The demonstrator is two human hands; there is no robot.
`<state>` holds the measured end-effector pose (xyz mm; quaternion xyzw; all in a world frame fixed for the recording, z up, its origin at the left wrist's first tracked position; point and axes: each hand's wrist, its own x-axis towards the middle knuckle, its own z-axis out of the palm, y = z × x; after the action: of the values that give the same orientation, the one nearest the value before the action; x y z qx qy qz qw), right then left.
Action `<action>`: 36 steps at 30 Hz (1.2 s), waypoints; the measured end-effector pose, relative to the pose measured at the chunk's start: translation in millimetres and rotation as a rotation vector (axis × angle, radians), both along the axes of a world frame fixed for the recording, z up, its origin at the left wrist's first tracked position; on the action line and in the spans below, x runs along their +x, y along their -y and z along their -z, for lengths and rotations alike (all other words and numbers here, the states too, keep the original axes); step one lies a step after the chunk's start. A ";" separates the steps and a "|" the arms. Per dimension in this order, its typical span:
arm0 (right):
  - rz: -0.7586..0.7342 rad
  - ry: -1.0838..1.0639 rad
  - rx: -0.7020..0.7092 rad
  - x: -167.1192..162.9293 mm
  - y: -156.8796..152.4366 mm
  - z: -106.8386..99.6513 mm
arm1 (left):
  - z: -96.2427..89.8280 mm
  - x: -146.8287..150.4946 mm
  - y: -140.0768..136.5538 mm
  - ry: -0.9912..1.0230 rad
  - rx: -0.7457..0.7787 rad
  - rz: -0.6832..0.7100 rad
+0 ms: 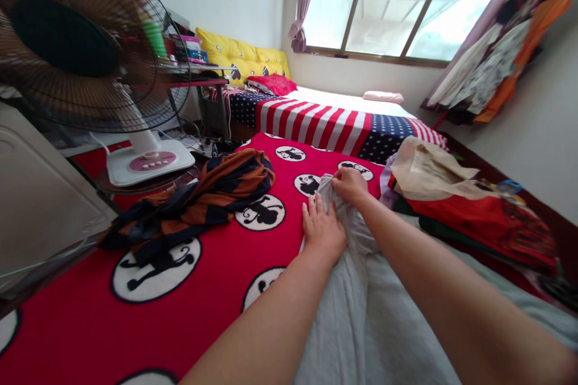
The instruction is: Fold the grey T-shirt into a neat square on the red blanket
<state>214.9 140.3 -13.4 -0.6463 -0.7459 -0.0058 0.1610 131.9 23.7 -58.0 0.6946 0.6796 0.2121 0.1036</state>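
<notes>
Head: right grip (351,185) pinches grey cloth (345,295); left grip (323,230) open atop; box (197,55) print illegible.

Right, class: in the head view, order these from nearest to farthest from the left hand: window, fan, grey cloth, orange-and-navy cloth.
1. Grey cloth: under the left hand, touching.
2. Orange-and-navy cloth: to the hand's left, on red bedding.
3. Fan: farther left, past that cloth.
4. Window: across the room.

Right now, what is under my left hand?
Grey cloth, visible beside your left hand; red blanket shows to the hand's left. What the hand directly covers cannot be seen.
</notes>
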 end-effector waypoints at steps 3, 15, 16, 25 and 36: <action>0.128 -0.049 0.054 9.0 -3.3 3.2 | -0.7 1.0 0.1 -0.014 -0.003 -0.014; -0.334 0.043 0.210 29.0 77.7 22.8 | -3.1 1.4 4.3 -0.043 -0.013 -0.033; -0.323 0.089 0.142 36.0 80.6 30.1 | -2.0 1.2 4.3 -0.051 -0.006 -0.031; -0.201 -0.072 0.145 76.0 106.0 24.2 | 3.0 -2.5 4.4 -0.093 0.048 0.009; 0.392 -0.409 0.148 150.7 117.1 31.1 | 3.4 -2.4 3.5 -0.128 0.031 0.016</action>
<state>365.6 23.2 -44.5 -0.7523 -0.5563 0.0393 0.3507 129.6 20.2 -61.4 0.7135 0.6760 0.1770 0.0508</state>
